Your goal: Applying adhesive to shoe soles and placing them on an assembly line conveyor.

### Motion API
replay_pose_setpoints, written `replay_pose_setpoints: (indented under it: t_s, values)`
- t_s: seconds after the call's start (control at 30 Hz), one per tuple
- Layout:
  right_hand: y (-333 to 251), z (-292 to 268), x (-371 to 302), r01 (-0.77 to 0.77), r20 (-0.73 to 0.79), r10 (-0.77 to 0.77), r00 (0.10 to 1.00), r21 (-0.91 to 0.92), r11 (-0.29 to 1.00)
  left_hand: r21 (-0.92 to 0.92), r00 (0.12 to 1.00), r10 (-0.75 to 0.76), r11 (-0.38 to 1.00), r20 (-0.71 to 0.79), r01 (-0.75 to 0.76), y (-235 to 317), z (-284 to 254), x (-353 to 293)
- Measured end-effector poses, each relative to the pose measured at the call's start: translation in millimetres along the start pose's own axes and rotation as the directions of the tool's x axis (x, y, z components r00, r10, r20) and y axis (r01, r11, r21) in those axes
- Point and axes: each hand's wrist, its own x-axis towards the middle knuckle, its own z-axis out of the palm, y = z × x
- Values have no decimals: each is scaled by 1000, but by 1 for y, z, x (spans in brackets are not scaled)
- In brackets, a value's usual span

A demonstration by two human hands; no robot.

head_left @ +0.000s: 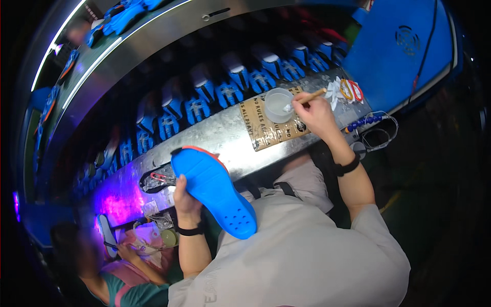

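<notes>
My left hand is closed round the edge of a blue shoe sole, thumb on its surface. The sole has small holes at its near end and an orange and black rim at its far end. A thin brush with a wooden handle is pinched in my right hand. Its whitish bristle end dips inside the rim of a round translucent tub. Under the tub lies a flat piece of brown printed cardboard on the metal bench.
Rows of blue shoe parts stand on the conveyor behind the metal bench. Scissors and crumpled tissue lie right of the tub. A dark sole-shaped piece rests at left. A co-worker sits at lower left.
</notes>
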Motion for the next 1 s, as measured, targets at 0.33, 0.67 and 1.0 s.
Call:
replay_pose_setpoints:
  t_s: [0.33,0.67,1.0]
  values:
    - [-4,12,-8,69,-90,-63,994,65,996,111,950,-257,964,178,240,-37,-24,-20]
    - [-50,59,-63,11,234,-183,955,588,809,139,949,-269,959,162,248,-38,-24,-17]
    - [-57,64,-53,123,86,-206,975,566,815,200,941,-284,948,184,247,-25,-20,-24]
